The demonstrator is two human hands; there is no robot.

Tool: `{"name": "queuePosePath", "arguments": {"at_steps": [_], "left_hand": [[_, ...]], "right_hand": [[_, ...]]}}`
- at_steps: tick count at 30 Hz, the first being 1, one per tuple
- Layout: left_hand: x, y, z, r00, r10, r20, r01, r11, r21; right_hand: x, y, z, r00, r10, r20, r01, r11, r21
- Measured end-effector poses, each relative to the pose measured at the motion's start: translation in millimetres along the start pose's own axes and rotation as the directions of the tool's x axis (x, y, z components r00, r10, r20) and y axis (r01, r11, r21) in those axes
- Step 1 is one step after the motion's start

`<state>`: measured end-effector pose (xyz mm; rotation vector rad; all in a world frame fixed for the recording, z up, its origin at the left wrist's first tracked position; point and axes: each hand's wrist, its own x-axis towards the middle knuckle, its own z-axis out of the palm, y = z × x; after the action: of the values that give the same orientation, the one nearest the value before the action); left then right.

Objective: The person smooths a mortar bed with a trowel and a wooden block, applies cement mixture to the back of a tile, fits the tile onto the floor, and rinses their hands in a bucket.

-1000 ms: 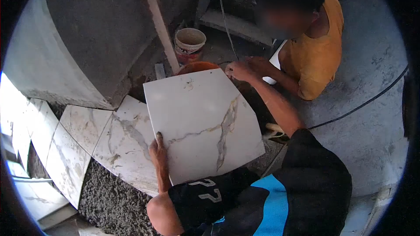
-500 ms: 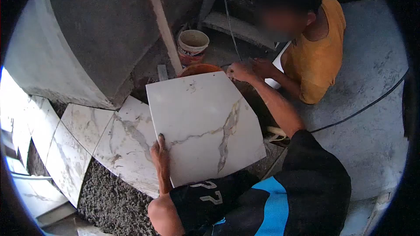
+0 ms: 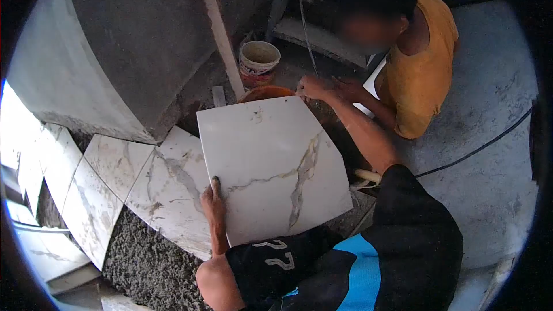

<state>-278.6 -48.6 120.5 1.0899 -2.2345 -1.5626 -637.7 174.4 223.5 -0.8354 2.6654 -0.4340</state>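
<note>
A large white marble-look tile point(image 3: 271, 167) with grey and tan veins lies face up in front of me, its near edge against my body. My left hand point(image 3: 214, 201) grips its left edge, thumb on top, fingers mostly hidden underneath. My right hand point(image 3: 315, 88) is at the tile's far right corner with bent, closed fingers; whether they pinch the corner or something small I cannot make out. Just beside it are the hands point(image 3: 348, 89) of a co-worker in a mustard shirt point(image 3: 423, 75).
Laid marble-look tiles point(image 3: 167, 184) run along the wall at left, beside rough grey mortar point(image 3: 150, 259). Past the tile stand a paint bucket point(image 3: 259, 60) and an orange tub point(image 3: 268, 92). A wooden post point(image 3: 219, 29) leans there. A black cable point(image 3: 478, 150) crosses the floor at right.
The view has shifted slightly, so the scene sits a little lower and to the right. My right hand has stirred slightly at the corner; my left hand keeps its grip on the tile.
</note>
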Motion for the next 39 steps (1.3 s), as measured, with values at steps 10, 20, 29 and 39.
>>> {"name": "queuePosePath", "arguments": {"at_steps": [10,20,29,39], "left_hand": [[-4.6,9.1,3.2,0.994,0.050,-0.099,-0.061,0.992,-0.114],[-2.5,15.5,0.4,0.996,0.040,-0.077,-0.048,0.993,-0.106],[6.9,24.9,-8.4,0.989,0.144,-0.006,-0.142,0.961,-0.237],[15.9,114.0,-18.4,0.944,0.325,0.059,-0.302,0.920,-0.249]], "right_hand": [[-23.9,51.8,-0.2,0.973,-0.047,0.228,0.006,0.984,0.177],[-145.5,59.9,123.6,0.840,0.500,-0.212,-0.384,0.823,0.419],[-154.8,24.6,78.7,0.805,0.474,-0.356,-0.368,0.870,0.327],[-143.4,-171.8,-57.1,0.417,-0.900,0.125,0.570,0.151,-0.808]]}}
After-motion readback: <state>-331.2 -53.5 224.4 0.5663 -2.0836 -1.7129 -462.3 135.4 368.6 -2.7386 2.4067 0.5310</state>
